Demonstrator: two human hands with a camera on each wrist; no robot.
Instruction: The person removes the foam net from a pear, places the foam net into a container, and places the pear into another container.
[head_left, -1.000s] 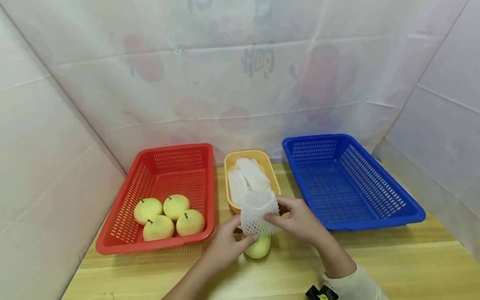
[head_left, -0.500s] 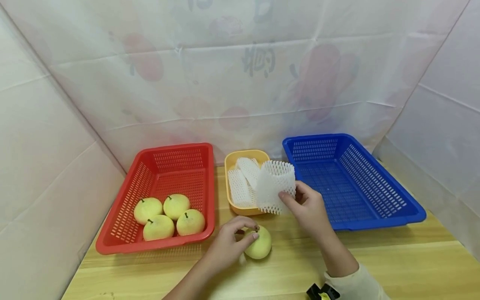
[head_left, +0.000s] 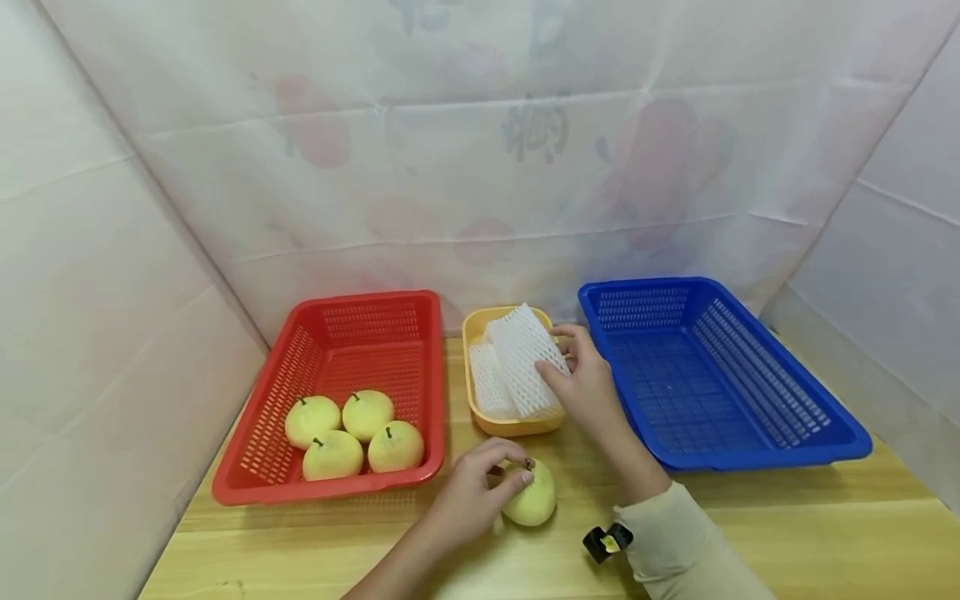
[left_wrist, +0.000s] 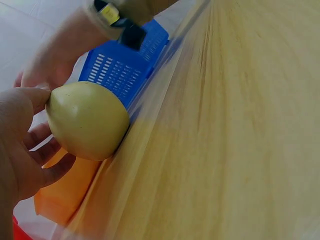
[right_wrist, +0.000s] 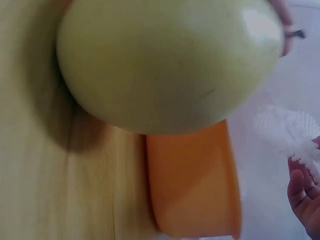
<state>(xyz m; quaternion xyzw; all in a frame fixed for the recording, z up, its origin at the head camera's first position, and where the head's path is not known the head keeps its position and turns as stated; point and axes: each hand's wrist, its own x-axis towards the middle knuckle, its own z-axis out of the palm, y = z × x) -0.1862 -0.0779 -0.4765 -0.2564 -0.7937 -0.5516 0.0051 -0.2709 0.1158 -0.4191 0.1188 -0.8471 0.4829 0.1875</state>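
Observation:
My left hand (head_left: 474,492) holds a yellow-green pear (head_left: 534,502) on the table, thumb and fingertips near its stem. In the left wrist view the thumb meets the pear (left_wrist: 90,120) at its narrow top while the other fingers curve alongside. With thumb and fingers my right hand (head_left: 588,385) pinches the edge of a white foam fruit net (head_left: 525,362). That net lies slanted over a small yellow container (head_left: 517,427), overlapping another foam net (head_left: 491,390) inside it. The right wrist view is mostly filled by the pear (right_wrist: 170,65).
To the left, a red basket (head_left: 432,375) holds several pears (head_left: 333,456) near its front edge. A blue basket (head_left: 690,375) stands on the right side of the wooden table (head_left: 757,533). White printed cloth (head_left: 465,167) hangs behind everything.
My right hand has lifted the foam net off the pear, first to the right, then back over the yellow container. My left hand stays at the pear. The head view has shifted slightly.

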